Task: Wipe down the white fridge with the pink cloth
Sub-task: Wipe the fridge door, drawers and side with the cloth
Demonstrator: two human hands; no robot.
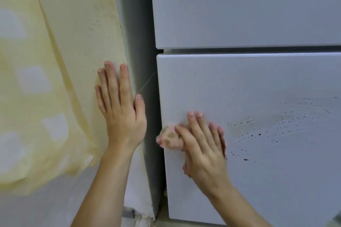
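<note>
I am bracing my left hand (121,116) flat and released against the pale yellow wall (83,33). My right hand (203,145) is pressing the bunched, stained pink cloth (170,137) against the left edge of the white fridge's lower door (258,83), its long axis pointing left. Drifting further, it risks slipping off, leaving the dark specks (267,134) unwiped.

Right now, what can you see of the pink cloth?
The pink cloth is soft, bunched fabric with greenish-brown dirty patches. The right hand presses it flat against the lower fridge door, near the door's left edge. Most lies hidden under the palm; a wad sticks out left of the thumb.
</note>
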